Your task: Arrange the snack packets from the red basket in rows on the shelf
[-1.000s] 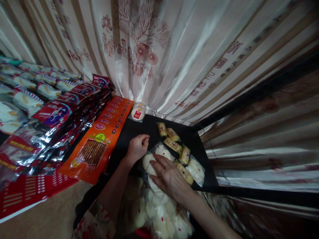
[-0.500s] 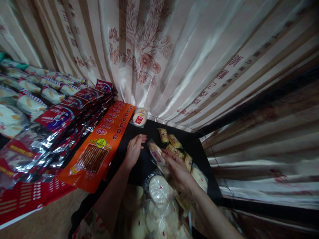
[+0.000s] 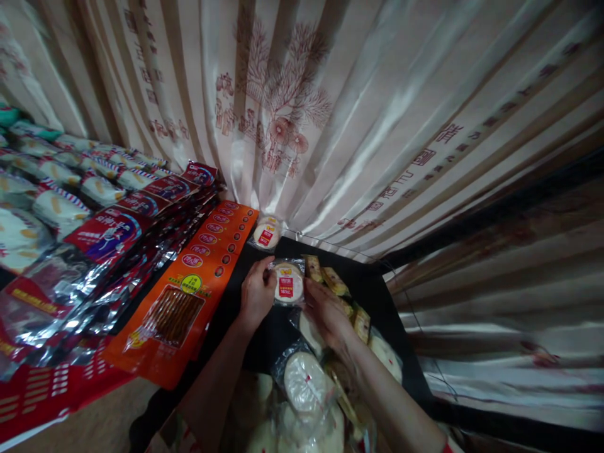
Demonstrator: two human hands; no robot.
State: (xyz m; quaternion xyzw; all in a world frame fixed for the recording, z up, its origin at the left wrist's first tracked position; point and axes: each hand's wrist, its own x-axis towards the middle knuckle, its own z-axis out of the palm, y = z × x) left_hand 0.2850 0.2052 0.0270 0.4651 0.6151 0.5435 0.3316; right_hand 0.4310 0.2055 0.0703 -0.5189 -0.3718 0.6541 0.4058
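Both hands hold one clear packet with a round pale cake and a red label [image 3: 289, 284] above the black surface [image 3: 377, 296]. My left hand [image 3: 256, 293] pinches its left edge; my right hand [image 3: 325, 308] grips its right edge. A matching round cake packet [image 3: 265, 234] lies at the curtain's foot. Just right of my hands lie several small yellow-brown snack packets [image 3: 336, 280]. Below my forearms sits a pile of wrapped white round cakes [image 3: 304, 384].
Orange flat snack packs [image 3: 202, 264] lie in a row left of the black surface. Farther left are stacks of red and silver bags [image 3: 108, 220] and white bags [image 3: 47, 201]. A cream patterned curtain [image 3: 330, 113] hangs behind. A thin cable [image 3: 415, 314] runs along the right edge.
My right hand lifted a round cake packet off the pile and carried it forward. My left hand has come over to take its left edge; the camera tilted slightly.
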